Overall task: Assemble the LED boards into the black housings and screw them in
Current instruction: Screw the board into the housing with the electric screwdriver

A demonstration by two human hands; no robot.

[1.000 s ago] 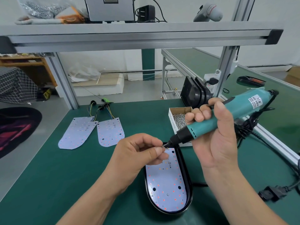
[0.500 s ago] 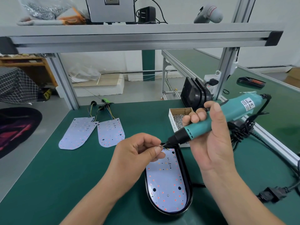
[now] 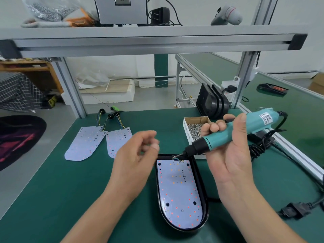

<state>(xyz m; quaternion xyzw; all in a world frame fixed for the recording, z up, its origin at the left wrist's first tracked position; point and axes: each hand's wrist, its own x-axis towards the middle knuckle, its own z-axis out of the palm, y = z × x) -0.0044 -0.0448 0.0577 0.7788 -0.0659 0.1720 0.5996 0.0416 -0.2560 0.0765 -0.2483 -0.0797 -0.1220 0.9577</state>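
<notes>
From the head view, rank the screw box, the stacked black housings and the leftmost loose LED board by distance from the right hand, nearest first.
1. Screw box, just left of the right hand.
2. Stacked black housings, behind the box, farther back.
3. Leftmost loose LED board, far across on the left.

Unreadable blurred print on white label [image 3: 265, 118] of teal screwdriver [image 3: 252, 123]

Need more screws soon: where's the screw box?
In the head view, the screw box sits right of centre on the table, beyond the black housing, behind the screwdriver in the right hand.
</notes>
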